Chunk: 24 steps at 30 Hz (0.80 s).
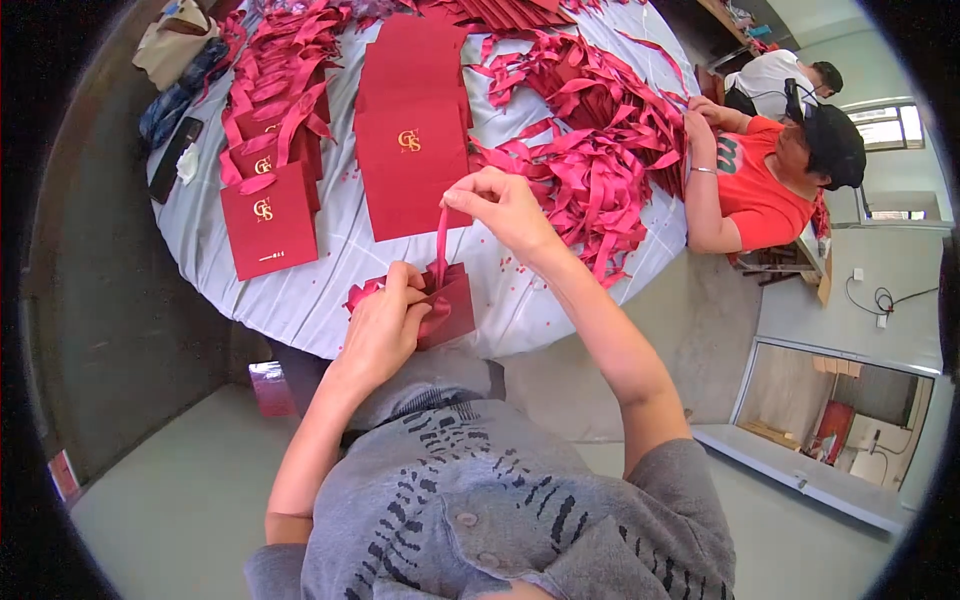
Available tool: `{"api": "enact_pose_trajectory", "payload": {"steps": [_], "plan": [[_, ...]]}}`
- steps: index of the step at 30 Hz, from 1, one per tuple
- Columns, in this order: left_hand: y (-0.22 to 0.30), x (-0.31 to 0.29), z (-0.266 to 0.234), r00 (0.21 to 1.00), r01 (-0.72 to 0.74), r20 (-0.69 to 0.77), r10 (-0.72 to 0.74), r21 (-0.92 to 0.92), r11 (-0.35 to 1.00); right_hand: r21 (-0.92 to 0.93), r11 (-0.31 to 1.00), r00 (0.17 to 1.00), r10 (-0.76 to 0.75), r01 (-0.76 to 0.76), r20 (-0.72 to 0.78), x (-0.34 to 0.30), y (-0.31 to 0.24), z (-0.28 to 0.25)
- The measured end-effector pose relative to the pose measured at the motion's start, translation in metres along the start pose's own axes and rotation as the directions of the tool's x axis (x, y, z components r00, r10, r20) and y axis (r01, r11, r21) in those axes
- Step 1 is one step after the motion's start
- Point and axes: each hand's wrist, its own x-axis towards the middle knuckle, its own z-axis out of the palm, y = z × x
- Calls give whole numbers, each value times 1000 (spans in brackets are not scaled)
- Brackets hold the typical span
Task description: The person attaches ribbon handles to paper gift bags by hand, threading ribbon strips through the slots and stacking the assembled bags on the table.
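A small dark-red paper gift bag (456, 312) is at the table's near edge, in front of my body. My left hand (385, 325) is closed at its top left, fingers curled over the rim where crimson ribbon bunches. Above the bag, my right hand (498, 208) pinches the upper end of a crimson ribbon (441, 245) and holds it taut, upright from the bag's opening. Just beyond lies a stack of flat red bags without visible handles (410, 185). To the left, bags with ribbon handles (268, 225) overlap in a row.
A heap of loose crimson ribbons (590, 190) covers the right side of the round, white-covered table (340, 300). A person in an orange-red shirt (765, 180) works at its right edge. A black phone (175, 160) and a crumpled tissue (188, 164) lie at the left edge.
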Motion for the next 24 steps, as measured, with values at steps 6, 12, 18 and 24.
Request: {"api": "enact_pose_trajectory", "payload": {"steps": [6, 12, 18, 24], "plan": [[-4, 1, 2, 1000, -6, 19, 6, -4, 1000, 325, 940, 985, 146, -109, -92, 7, 10, 5], [-9, 2, -4, 997, -56, 56, 57, -19, 998, 252, 944, 977, 204, -214, 63, -22, 24, 6], [-12, 7, -10, 995, 20, 102, -15, -53, 998, -292, 950, 990, 78, -110, -117, -82, -13, 43], [-7, 9, -13, 994, 47, 102, -46, -5, 999, -163, 979, 972, 88, -125, -219, -93, 9, 69]]}}
